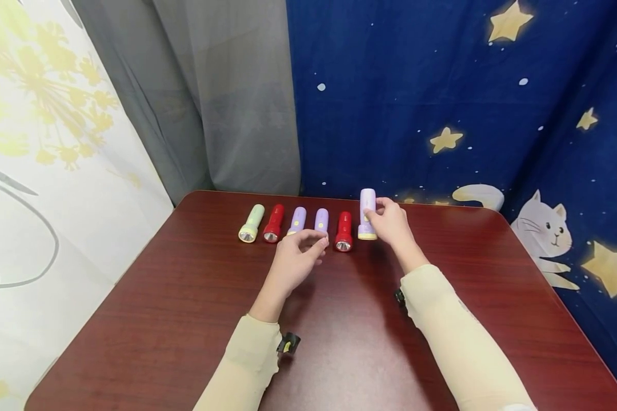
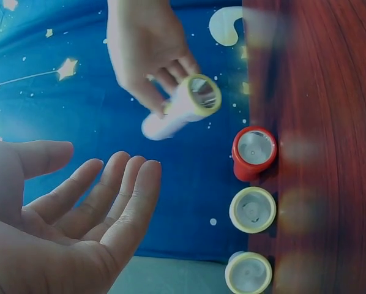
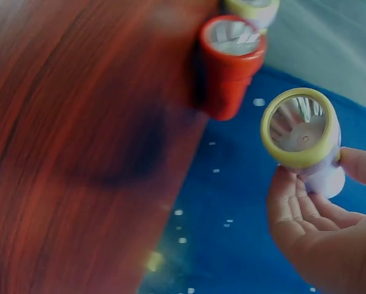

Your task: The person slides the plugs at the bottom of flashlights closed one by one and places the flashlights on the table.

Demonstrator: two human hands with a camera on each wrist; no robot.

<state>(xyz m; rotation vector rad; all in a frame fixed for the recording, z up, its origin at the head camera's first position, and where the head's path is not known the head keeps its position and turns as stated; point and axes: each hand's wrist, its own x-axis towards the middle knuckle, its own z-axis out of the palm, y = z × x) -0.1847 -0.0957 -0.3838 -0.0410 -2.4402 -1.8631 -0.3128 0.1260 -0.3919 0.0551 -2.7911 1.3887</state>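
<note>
My right hand [image 1: 392, 222] grips a purple flashlight [image 1: 367, 201] with a yellow rim, lifted off the table at the right end of a row. In the right wrist view its lens [image 3: 299, 128] faces the camera, with thumb and fingers around the body. My left hand [image 1: 299, 254] hovers over the row's middle, fingers relaxed and nothing held; the left wrist view shows the open palm [image 2: 67, 245]. It partly covers two purple flashlights, one [image 1: 299, 217] and another [image 1: 321, 217]. Between the hands lies a red flashlight [image 1: 344, 231].
At the row's left end lie a pale green flashlight [image 1: 252, 222] and another red flashlight [image 1: 274, 222]. All rest on a dark red-brown wooden table [image 1: 185, 319] near its far edge. Behind hang a grey curtain [image 1: 247, 103] and a blue starry curtain [image 1: 391, 103].
</note>
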